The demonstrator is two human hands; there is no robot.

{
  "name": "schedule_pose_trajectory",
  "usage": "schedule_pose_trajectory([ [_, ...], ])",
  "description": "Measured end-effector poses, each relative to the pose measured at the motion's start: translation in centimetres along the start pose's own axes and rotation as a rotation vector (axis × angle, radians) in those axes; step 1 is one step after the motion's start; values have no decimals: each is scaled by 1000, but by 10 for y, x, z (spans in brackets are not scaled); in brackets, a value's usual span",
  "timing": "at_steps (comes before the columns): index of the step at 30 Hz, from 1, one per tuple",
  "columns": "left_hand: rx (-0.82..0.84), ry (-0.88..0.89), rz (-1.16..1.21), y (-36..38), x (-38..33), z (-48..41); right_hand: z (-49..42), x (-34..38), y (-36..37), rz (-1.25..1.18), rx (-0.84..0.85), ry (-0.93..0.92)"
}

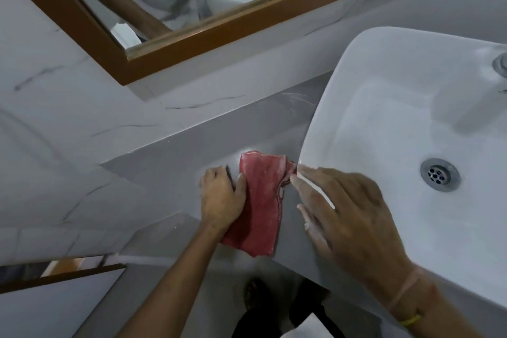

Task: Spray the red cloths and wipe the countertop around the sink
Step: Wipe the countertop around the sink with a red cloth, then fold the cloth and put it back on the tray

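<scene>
A folded red cloth lies on the grey countertop just left of the white vessel sink. My left hand grips the cloth's left edge, thumb on top of it. My right hand rests with fingers spread on the sink's left rim, its fingertips close to the cloth's right corner; whether they touch it I cannot tell. No spray bottle is in view.
A wood-framed mirror hangs on the marbled wall above the counter. The sink has a metal drain and a tap base at the right edge. The counter's front edge runs below my forearms.
</scene>
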State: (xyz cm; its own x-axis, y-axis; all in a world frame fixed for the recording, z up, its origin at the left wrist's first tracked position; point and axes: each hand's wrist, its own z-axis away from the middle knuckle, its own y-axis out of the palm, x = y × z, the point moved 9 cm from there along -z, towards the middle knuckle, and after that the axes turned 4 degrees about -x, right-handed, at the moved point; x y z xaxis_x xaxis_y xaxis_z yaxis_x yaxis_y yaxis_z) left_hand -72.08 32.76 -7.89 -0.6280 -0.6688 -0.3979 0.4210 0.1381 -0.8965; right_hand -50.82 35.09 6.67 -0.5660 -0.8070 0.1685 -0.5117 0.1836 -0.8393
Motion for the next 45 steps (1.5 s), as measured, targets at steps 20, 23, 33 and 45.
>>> schedule_pose_trajectory([
  [20, 481, -179, 732, 17, -21, -13, 151, 50, 120, -556, 389, 1330],
  [23, 479, -14, 742, -10, -25, 2, 157, 53, 120, -657, 301, 1462],
  [33, 767, 226, 806, -63, -58, 85, 147, 81, 110, -1138, 163, 1502],
  [45, 1134, 408, 826, -65, -118, 166, 197, 81, 51, -1327, -358, 1548],
])
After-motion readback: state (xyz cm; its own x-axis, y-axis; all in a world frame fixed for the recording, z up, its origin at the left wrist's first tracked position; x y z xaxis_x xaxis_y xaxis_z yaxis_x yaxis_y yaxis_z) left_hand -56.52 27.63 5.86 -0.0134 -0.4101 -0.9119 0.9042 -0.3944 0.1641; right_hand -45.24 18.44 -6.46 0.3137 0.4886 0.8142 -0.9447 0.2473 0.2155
